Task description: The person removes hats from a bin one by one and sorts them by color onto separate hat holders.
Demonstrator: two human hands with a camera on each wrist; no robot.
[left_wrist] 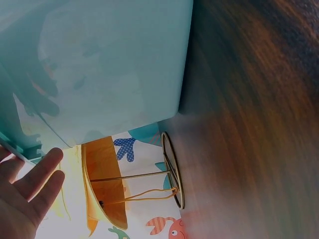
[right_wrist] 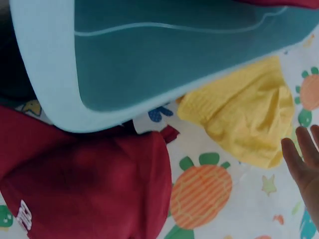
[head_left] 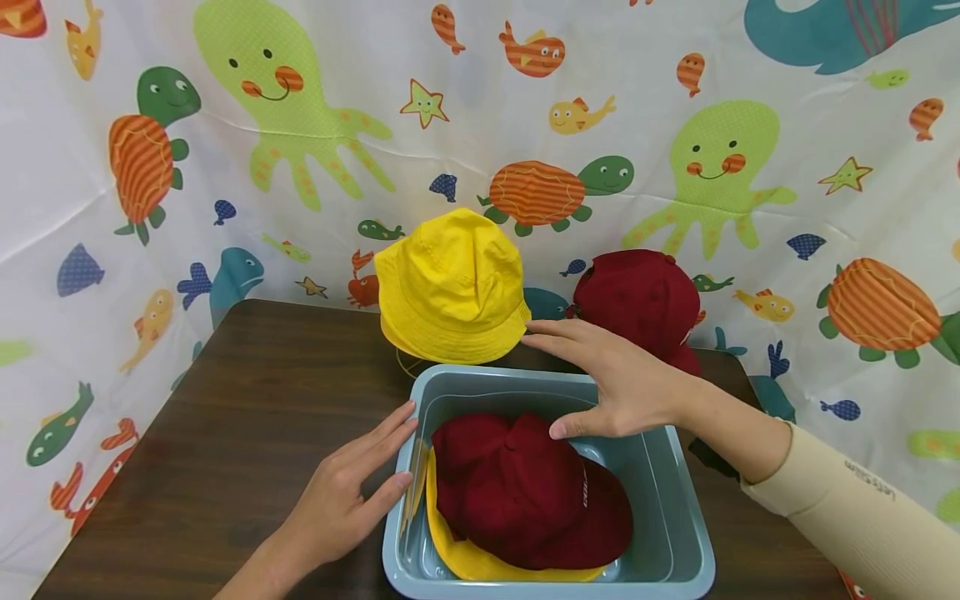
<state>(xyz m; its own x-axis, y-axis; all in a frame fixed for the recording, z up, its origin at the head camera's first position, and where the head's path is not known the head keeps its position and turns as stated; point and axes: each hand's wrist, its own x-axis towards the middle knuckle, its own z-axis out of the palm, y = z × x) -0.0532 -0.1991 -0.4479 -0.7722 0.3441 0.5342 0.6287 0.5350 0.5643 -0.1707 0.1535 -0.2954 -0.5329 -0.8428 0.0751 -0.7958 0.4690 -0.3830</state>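
Spread and gripping nothing, the right hand (head_left: 630, 385) hangs over the blue bin (head_left: 547, 591); the left hand (head_left: 341, 493), likewise, is at its left rim. A careless brush could topple the yellow hat (head_left: 457, 279) behind it.

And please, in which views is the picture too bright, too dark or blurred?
Head view: evenly lit, with the yellow hat crisp; left wrist view: a dark hand-shaped shadow or reflection on the blue bin, a washed-out patch beside the left hand, and soft, blurry grain on the wood tabletop; right wrist view: dimmer overall, nearly black at the upper left edge.
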